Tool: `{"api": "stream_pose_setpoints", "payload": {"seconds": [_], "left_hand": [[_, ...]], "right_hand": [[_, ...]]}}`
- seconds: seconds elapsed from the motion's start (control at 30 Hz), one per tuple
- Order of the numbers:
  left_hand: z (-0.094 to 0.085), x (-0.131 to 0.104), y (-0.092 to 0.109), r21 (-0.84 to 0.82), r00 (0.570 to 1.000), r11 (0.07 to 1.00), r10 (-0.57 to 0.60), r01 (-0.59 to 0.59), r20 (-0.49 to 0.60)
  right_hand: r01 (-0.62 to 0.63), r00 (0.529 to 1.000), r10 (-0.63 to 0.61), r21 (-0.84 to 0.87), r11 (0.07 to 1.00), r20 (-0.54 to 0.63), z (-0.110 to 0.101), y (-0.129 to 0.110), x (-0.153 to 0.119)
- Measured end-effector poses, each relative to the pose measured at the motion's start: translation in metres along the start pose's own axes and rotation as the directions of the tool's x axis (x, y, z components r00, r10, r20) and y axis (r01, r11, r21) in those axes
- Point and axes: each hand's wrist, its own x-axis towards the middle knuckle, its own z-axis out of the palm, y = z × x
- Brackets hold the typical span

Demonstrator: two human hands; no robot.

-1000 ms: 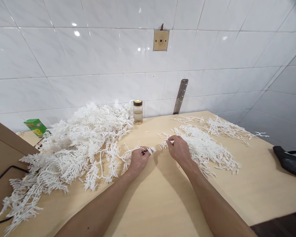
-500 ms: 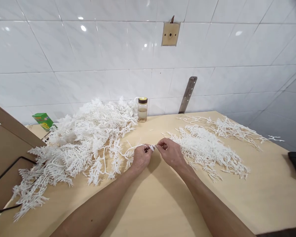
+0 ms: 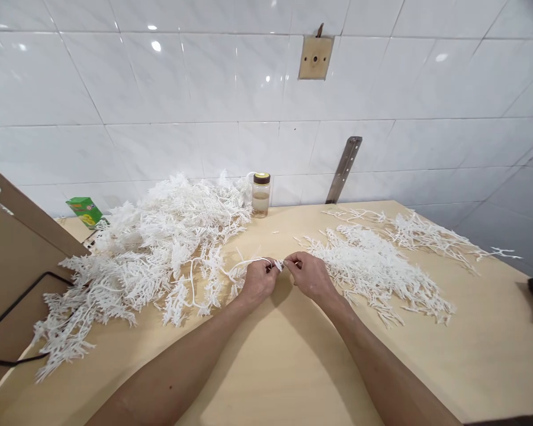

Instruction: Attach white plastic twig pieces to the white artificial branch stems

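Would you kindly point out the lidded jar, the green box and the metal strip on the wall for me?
Lidded jar (image 3: 260, 202): head view, on its clear body.
Green box (image 3: 84, 211): head view, on its printed side.
Metal strip (image 3: 343, 170): head view, mid-length.

on the table (image 3: 257, 367), the heap (image 3: 160, 236) lies left and the pile (image 3: 377, 266) right. the left hand (image 3: 260, 281) and right hand (image 3: 311, 276) are between them, the sprig (image 3: 279, 265) at their fingertips. the twigs (image 3: 426, 234) lie behind the pile, reaching right. the jar (image 3: 260, 198) stands at the heap's back right, before the wall (image 3: 182, 83); the box (image 3: 85, 212) is at its back left. the strip (image 3: 344, 170) leans right of the jar; the plate (image 3: 316, 58) is on the wall, above.
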Motion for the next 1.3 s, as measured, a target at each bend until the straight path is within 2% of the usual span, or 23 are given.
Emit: {"api": "stream_pose_setpoints", "payload": {"seconds": [0.1,0.23,0.53,0.63,0.73,0.83,0.9,1.0,1.07,1.17,1.3], "left_hand": [[0.000,0.000,0.001,0.002,1.000,1.000,-0.010,0.010,0.009],[0.000,0.001,0.001,0.003,0.999,0.999,-0.042,0.042,-0.003],[0.001,0.003,0.004,-0.061,0.998,0.996,-0.069,0.068,-0.008],[0.000,0.001,0.001,-0.074,0.998,0.996,-0.059,0.058,-0.005],[0.000,-0.001,-0.001,-0.086,0.999,0.995,-0.053,0.052,-0.011],[0.001,-0.002,-0.003,-0.109,0.998,0.994,-0.033,0.027,-0.048],[0.002,-0.002,-0.005,-0.139,0.997,0.990,-0.042,0.033,-0.061],[0.002,-0.001,-0.007,-0.168,0.995,0.985,-0.063,0.049,-0.078],[0.002,0.000,-0.006,-0.162,0.994,0.986,-0.055,0.039,-0.093],[0.000,0.001,-0.003,-0.131,0.994,0.991,-0.037,0.024,-0.099],[0.000,0.000,0.002,-0.097,0.995,0.995,-0.041,0.033,-0.086]], "right_hand": [[0.082,0.994,-0.087,-0.086,0.993,-0.062,0.004,0.004,0.000],[0.151,0.982,-0.167,-0.170,0.974,-0.089,0.008,0.011,0.001],[0.088,0.978,-0.155,-0.392,0.916,-0.142,0.026,0.011,0.008],[0.028,0.961,-0.136,-0.401,0.916,-0.243,0.017,0.027,0.013],[-0.068,0.927,-0.082,-0.378,0.923,-0.367,-0.005,0.044,0.015],[-0.082,0.890,-0.054,-0.276,0.958,-0.452,-0.020,0.045,0.014],[-0.004,0.900,-0.065,-0.159,0.987,-0.430,-0.020,0.035,0.011],[0.143,0.946,-0.137,-0.003,0.990,-0.294,-0.008,0.013,0.007],[0.199,0.958,-0.185,0.042,0.979,-0.218,0.002,0.003,0.004],[0.226,0.961,-0.216,0.037,0.973,-0.173,0.011,0.000,0.001],[0.274,0.950,-0.280,-0.062,0.960,-0.139,0.011,0.006,0.001]]}}
